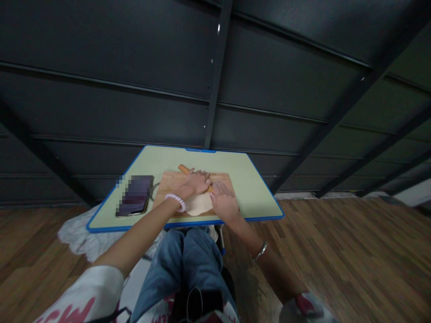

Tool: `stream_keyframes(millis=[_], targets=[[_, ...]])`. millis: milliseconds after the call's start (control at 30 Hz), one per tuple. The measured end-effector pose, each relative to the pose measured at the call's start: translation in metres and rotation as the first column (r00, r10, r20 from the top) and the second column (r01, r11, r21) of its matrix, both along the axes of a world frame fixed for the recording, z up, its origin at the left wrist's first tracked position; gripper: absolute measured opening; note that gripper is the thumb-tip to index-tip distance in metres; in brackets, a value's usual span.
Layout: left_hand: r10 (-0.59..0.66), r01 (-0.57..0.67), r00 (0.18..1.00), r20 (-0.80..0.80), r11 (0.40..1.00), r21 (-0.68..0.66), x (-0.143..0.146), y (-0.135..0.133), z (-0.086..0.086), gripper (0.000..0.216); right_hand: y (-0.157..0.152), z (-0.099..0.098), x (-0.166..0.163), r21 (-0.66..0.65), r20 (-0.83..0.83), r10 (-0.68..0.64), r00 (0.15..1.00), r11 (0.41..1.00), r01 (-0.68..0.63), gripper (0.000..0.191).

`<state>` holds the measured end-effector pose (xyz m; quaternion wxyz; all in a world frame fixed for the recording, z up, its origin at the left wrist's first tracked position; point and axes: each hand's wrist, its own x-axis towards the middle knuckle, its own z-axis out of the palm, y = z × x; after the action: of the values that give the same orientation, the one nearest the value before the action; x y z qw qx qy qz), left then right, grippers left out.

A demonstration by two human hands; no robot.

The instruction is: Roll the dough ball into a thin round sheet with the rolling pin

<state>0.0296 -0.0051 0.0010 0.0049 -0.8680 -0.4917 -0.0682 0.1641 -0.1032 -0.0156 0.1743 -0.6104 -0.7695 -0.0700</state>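
Observation:
A wooden rolling pin [183, 169] lies slantwise over a pale, flat sheet of dough [198, 205]. My left hand [197, 181] rests over the pin's middle, its fingers bent across the wood. Close beside it, my right hand [224, 199] grips the nearer right end, which is mostly hidden under the fingers. The dough is spread on a wooden cutting board [167, 183], and its right and far edges are partly covered by my hands.
The board stands on a small pale-green table [259, 193] with a blue rim. At the left on it lies a phone-like device [136, 195], partly pixelated, near a thin cable loop [154, 190]. A dark panelled wall [269, 80] rises just behind.

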Motion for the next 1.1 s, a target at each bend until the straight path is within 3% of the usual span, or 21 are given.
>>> stream_keyframes(millis=[233, 467, 600, 900, 1100], targets=[[-0.065, 0.061, 0.997, 0.029, 0.991, 0.12, -0.03, -0.037, -0.001, 0.041, -0.022, -0.003, -0.007, 0.05, 0.018, 0.133, 0.991, 0.99, -0.134, 0.047], [0.037, -0.052, 0.997, 0.074, 0.977, 0.207, -0.041, -0.103, 0.004, 0.037, -0.046, -0.004, -0.006, -0.006, -0.016, 0.233, 0.972, 0.973, -0.233, 0.05], [0.105, -0.117, 0.993, 0.06, 0.962, 0.249, -0.042, -0.137, -0.002, 0.043, -0.049, -0.004, 0.0, -0.053, -0.071, 0.285, 0.956, 0.956, -0.289, 0.049], [0.207, -0.186, 0.977, -0.05, 0.944, 0.272, -0.026, -0.168, -0.009, 0.052, -0.015, 0.009, 0.014, -0.033, -0.24, 0.45, 0.861, 0.882, -0.47, 0.041], [0.237, -0.222, 0.97, -0.044, 0.948, 0.226, -0.024, -0.17, -0.015, 0.057, 0.023, 0.012, -0.001, -0.051, -0.137, 0.582, 0.802, 0.804, -0.592, 0.041]])
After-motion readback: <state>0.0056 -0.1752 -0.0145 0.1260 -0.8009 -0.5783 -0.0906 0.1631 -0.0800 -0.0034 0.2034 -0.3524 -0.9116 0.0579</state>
